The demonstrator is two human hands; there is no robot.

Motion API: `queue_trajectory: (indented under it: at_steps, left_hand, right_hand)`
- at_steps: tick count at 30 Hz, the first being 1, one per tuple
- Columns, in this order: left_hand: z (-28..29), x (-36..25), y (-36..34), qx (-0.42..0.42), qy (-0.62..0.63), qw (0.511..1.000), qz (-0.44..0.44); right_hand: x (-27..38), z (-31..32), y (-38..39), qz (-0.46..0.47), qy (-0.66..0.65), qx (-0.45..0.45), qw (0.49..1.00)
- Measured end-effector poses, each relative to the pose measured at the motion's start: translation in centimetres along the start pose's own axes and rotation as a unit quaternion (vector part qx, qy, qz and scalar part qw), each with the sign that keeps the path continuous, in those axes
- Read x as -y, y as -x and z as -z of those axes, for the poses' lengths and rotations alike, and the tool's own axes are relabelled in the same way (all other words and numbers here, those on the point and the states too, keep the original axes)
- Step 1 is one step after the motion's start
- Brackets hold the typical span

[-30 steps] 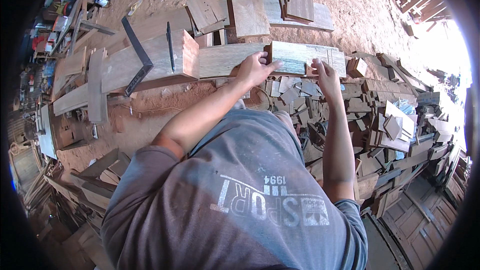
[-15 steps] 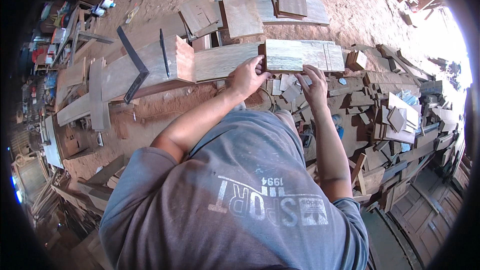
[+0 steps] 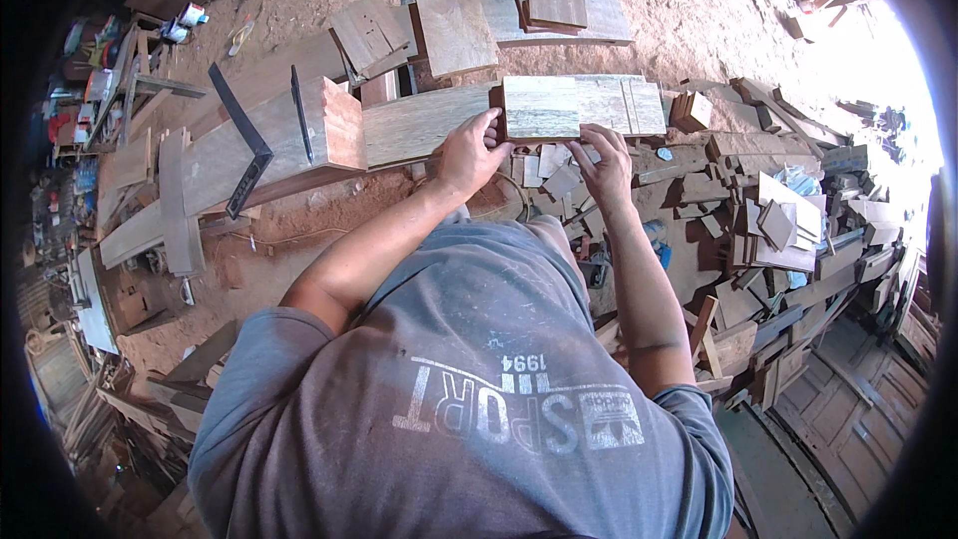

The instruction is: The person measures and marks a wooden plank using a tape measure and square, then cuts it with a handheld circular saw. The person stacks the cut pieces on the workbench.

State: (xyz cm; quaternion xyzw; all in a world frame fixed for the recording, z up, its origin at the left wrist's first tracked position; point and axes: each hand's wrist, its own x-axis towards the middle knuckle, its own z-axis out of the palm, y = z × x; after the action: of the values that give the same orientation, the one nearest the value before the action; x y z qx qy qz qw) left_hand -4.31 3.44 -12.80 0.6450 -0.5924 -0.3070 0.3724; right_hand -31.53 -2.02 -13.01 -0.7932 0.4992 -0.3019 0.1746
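A short pale wooden board [image 3: 541, 106] with a dark left end lies on a long plank [image 3: 419, 123] in front of me. My left hand [image 3: 467, 154] is closed on its left end, thumb at the near corner and fingers along the dark end face. At the near right corner, the fingers and thumb of my right hand [image 3: 605, 162] pinch the board's edge. Between the two hands, the board's top face is uncovered. Right of it, the long plank's surface [image 3: 644, 105] shows thin crosswise lines.
A dark framing square [image 3: 249, 145] and a thin dark bar [image 3: 300, 112] rest on a thick wooden beam [image 3: 344, 125] to the left. Beyond are flat boards [image 3: 456, 28] and a small stack [image 3: 556, 0]. Offcuts [image 3: 783, 220] are heaped at right.
The whole scene has shifted slightly left in view. Both hands keep their places on the short wooden board, which has not visibly moved along the plank.
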Motion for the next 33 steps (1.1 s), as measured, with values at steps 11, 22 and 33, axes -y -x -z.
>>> queue_trajectory:
  at_steps: [11,22,33]
  left_hand:
    - [-0.2,-0.1,0.2,-0.018,0.034,0.999,-0.004]
    - [0.7,-1.8,0.4,0.030,0.046,0.998,0.016]
    - [15.4,-8.1,4.6,0.019,-0.065,0.991,-0.113]
  right_hand:
    - [-0.1,0.3,-0.4,-0.006,-0.013,0.020,1.000]
    - [-0.8,0.9,-1.1,0.030,-0.014,0.030,0.999]
    - [2.0,0.3,3.1,-0.146,-0.096,-0.141,0.975]
